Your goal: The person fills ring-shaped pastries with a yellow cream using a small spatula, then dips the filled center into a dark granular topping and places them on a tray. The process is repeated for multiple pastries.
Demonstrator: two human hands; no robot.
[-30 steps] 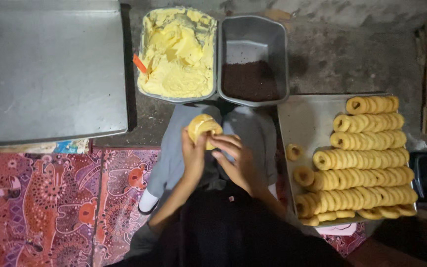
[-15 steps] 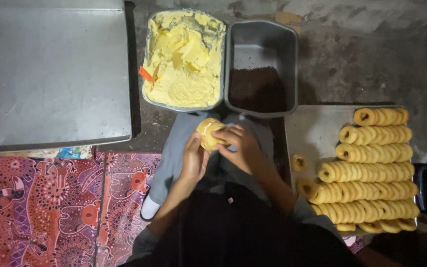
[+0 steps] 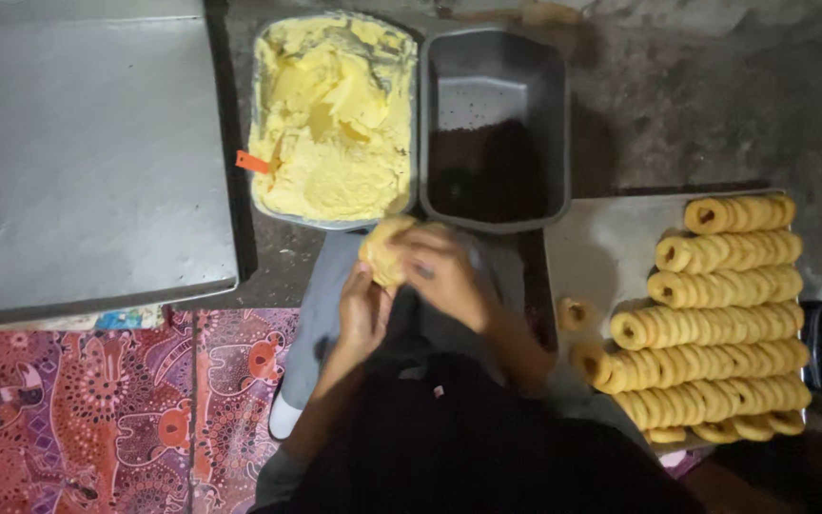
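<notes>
left hand [image 3: 365, 309]: cups the dough [image 3: 384, 249] from below
right hand [image 3: 441, 276]: fingers pinch the dough
behind: dough tub [image 3: 333, 119], filling pan [image 3: 493, 133]

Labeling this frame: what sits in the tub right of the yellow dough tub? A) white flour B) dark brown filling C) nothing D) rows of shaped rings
B: the grey tub beside the yellow dough tub holds a dark brown filling in its lower part; the shaped rings lie on a separate tray further right.
</notes>
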